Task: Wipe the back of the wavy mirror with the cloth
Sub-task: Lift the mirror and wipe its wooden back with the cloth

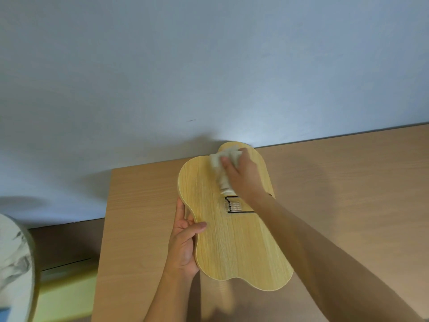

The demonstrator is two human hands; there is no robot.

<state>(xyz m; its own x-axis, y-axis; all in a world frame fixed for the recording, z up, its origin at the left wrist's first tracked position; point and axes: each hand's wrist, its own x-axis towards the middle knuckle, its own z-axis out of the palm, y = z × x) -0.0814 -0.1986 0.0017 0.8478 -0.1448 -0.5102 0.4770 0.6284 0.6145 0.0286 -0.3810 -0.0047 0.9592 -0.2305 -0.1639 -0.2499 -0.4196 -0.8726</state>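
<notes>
The wavy mirror (234, 242) faces away from me, showing its light wood-grain back with a black wire stand (236, 206) near the middle. It is tilted up off the table. My left hand (184, 242) grips its left edge, thumb across the back. My right hand (243, 175) presses a crumpled white cloth (221, 173) against the upper part of the back, near the top edge. The mirror's glass side is hidden.
A light brown wooden table (348, 194) lies under the mirror, with its left edge (104, 228) close to my left hand. A pale blue wall (209, 66) rises right behind. A white marbled round object (14, 263) sits at the far left.
</notes>
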